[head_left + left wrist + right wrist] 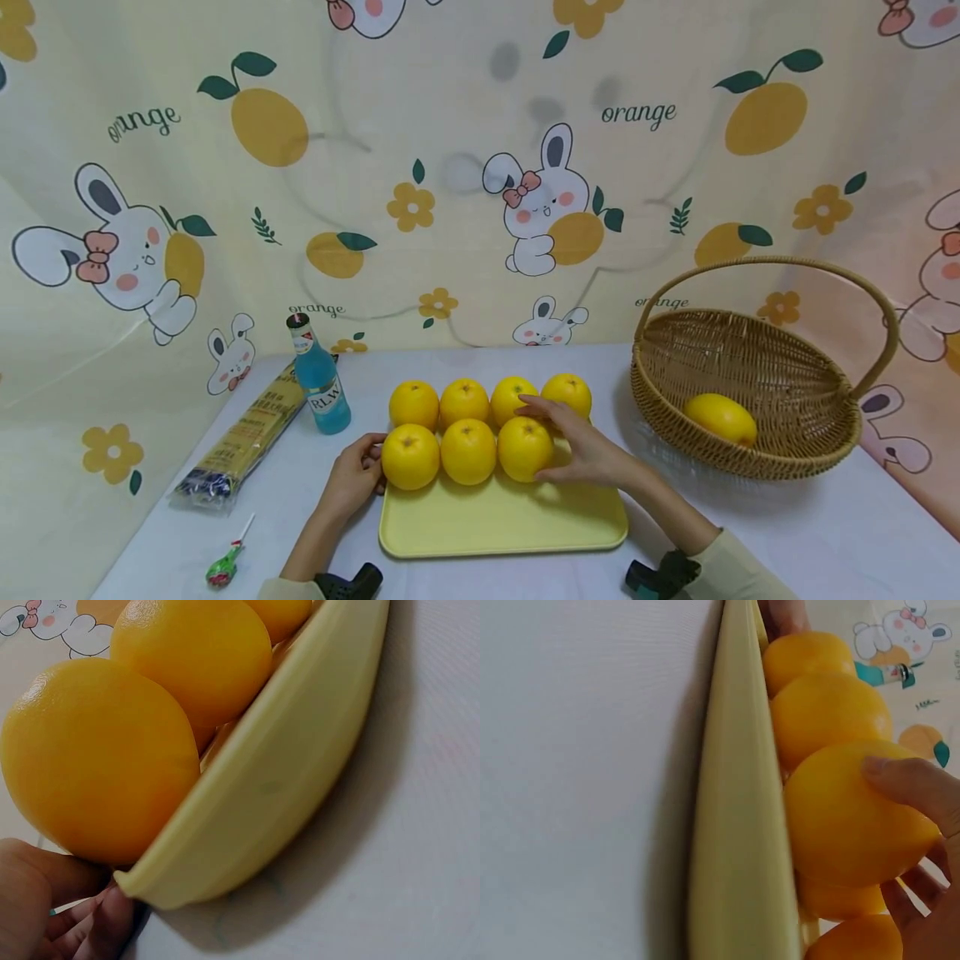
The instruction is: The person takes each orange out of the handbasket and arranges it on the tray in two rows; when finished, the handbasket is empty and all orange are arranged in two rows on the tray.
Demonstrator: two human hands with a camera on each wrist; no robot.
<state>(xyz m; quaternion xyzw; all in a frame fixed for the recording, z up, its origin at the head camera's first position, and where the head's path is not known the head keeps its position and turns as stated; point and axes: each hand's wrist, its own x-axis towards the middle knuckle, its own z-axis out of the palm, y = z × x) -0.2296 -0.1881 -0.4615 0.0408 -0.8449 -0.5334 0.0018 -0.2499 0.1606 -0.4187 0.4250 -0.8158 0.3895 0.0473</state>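
Several oranges stand in two rows on a pale yellow tray [502, 525], with three in the front row. My right hand [573, 442] holds the rightmost front orange [525, 450], thumb on its near side and fingers around the far side. In the right wrist view that orange [855, 817] sits against the thumb, near the tray wall [739, 825]. At the tray's left side, my left hand [354, 475] pinches the rim beside the leftmost front orange [410, 457]. The left wrist view shows its thumb and curled fingers [112, 915] at the tray corner.
A wicker basket [750, 458] with a tall handle stands at the right, holding a yellow oval fruit [722, 418]. Left of the tray are a blue bottle [322, 383], a long packet [243, 442] in clear wrapping and a lollipop [223, 567]. A printed cloth [465, 108] hangs behind.
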